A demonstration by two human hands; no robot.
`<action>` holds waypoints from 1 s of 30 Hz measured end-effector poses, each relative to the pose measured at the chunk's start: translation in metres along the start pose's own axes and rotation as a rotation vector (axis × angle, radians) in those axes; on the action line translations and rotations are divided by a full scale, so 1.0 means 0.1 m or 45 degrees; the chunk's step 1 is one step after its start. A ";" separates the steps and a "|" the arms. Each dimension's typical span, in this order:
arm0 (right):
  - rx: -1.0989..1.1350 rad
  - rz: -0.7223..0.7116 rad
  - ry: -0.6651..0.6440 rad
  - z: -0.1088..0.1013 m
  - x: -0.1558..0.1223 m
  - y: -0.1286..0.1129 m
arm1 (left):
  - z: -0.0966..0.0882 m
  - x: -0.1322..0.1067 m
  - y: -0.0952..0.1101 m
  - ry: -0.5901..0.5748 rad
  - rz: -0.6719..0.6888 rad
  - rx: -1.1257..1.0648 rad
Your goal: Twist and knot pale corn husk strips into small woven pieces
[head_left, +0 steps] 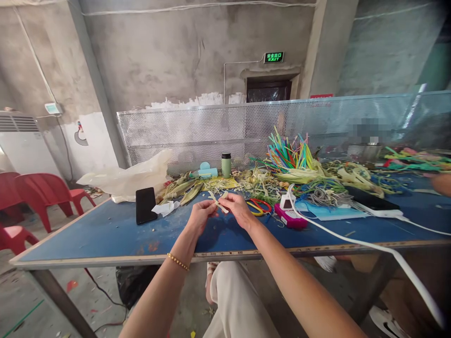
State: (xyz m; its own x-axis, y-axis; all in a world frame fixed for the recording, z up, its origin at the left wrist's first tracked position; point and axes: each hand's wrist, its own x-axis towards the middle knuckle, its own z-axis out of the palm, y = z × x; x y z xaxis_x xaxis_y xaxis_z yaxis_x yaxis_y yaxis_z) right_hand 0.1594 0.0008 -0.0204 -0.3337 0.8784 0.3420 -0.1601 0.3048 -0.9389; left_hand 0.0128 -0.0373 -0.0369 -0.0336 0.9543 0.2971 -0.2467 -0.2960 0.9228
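Observation:
Both hands meet above the near part of the blue table (116, 239). My left hand (201, 216) pinches a pale, folded strip (220, 205) that looks like corn husk. From the other side, my right hand (237, 207) grips the same strip between thumb and fingers. Its pale ends stick out above and below the fingertips. Dried corn husks (186, 192) and loose shreds (259, 180) lie beyond the hands. Close to my right hand are red and yellow loops (260, 206), perhaps scissor handles.
A black phone (145, 205) and white paper (165, 208) lie left. A green bottle (226, 165) stands behind. To the right are coloured strips (291, 152), a pink box (291, 217), another phone (373, 198) and a white cable (352, 238). Another person's hand (441, 184) shows far right.

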 end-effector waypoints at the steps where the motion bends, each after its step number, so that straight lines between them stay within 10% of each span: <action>1: -0.031 -0.012 0.024 0.00 0.00 0.00 | 0.00 0.00 0.00 0.007 -0.003 0.030; 30: -0.441 -0.211 0.091 0.02 0.04 0.11 | 0.03 0.04 -0.05 0.053 0.012 0.073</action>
State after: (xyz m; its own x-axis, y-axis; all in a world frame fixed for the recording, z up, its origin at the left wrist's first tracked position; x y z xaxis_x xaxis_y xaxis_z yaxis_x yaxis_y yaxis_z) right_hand 0.1549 0.0068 -0.0291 -0.2624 0.8267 0.4978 0.1210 0.5399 -0.8330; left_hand 0.0165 -0.0320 -0.0401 -0.0761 0.9521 0.2963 -0.1907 -0.3056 0.9329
